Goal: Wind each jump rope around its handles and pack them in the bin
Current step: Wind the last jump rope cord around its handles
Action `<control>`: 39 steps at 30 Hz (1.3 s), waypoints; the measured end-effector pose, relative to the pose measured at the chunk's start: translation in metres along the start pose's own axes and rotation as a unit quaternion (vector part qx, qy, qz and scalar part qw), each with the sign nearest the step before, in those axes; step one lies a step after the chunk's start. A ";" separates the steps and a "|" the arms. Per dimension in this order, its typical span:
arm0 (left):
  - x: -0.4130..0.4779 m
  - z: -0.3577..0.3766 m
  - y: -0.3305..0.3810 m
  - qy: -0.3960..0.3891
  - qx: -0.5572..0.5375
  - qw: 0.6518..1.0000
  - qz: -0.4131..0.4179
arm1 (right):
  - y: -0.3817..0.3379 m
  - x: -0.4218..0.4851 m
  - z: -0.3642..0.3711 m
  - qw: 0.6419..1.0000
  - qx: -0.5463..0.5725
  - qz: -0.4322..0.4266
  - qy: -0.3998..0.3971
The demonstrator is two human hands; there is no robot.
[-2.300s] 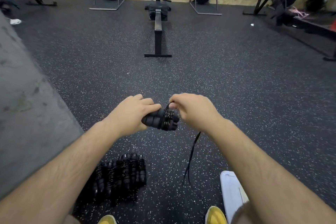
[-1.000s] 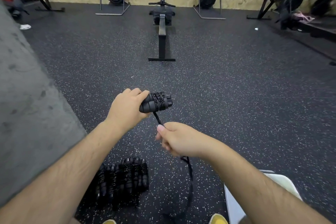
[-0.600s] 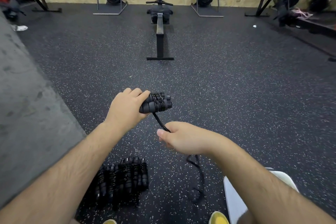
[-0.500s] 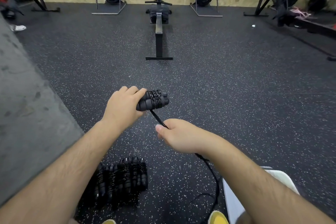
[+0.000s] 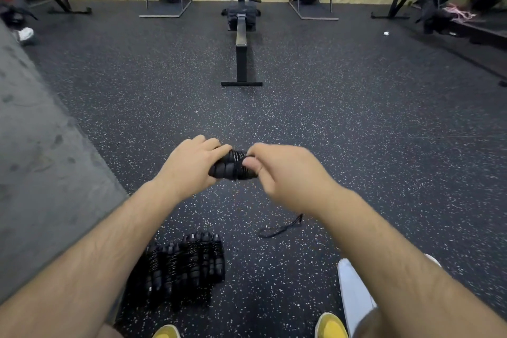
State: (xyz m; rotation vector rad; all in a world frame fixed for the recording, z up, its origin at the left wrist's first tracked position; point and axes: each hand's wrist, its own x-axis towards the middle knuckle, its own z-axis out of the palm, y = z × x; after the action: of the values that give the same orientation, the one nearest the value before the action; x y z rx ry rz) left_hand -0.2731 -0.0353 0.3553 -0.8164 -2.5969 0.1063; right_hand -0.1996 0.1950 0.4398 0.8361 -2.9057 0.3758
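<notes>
My left hand [image 5: 192, 166] grips the two black foam handles of a jump rope [image 5: 231, 164], held together and partly wound with cord. My right hand [image 5: 285, 173] is at the bundle's right end and pinches the black cord against it. A short loose loop of cord [image 5: 279, 229] trails below my right forearm, just above the floor. Several wound jump ropes [image 5: 181, 265] lie side by side low in the view, left of centre. Whether they sit in a bin I cannot tell.
A rowing machine [image 5: 241, 44] stands ahead on the speckled rubber floor [image 5: 356, 132]. A grey slab [image 5: 35, 159] runs along the left. More gym machines line the far wall. A white object [image 5: 354, 291] and my yellow shoes [image 5: 330, 326] sit at the bottom right.
My right hand rose from below the handles back to the bundle, laying on another turn. The hanging cord has shortened to a small loop.
</notes>
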 end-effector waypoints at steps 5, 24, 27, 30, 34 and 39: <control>-0.004 -0.021 0.031 -0.051 -0.118 0.986 0.107 | 0.049 0.017 0.001 0.995 0.030 -0.005 0.090; -0.008 -0.031 -0.014 0.007 -0.198 0.961 -0.194 | -0.034 0.002 0.062 0.957 0.219 0.102 -0.161; -0.011 -0.023 -0.016 -0.015 -0.159 0.978 -0.138 | -0.035 0.000 0.043 0.992 0.078 0.051 -0.080; -0.013 -0.022 -0.002 -0.028 -0.138 0.989 -0.053 | -0.020 0.003 0.026 0.999 -0.030 0.004 -0.015; -0.019 -0.036 0.024 -0.085 -0.225 0.971 0.000 | 0.014 0.015 0.012 0.998 -0.044 -0.030 0.045; -0.025 -0.068 0.049 -0.119 -0.347 0.929 -0.042 | 0.057 0.025 0.024 0.987 0.154 0.043 0.025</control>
State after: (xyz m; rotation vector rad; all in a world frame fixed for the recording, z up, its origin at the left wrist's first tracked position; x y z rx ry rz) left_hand -0.2005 -0.0127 0.3983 -0.9551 -2.9151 -0.8323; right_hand -0.2516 0.2230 0.4086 0.7243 -2.8843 0.8589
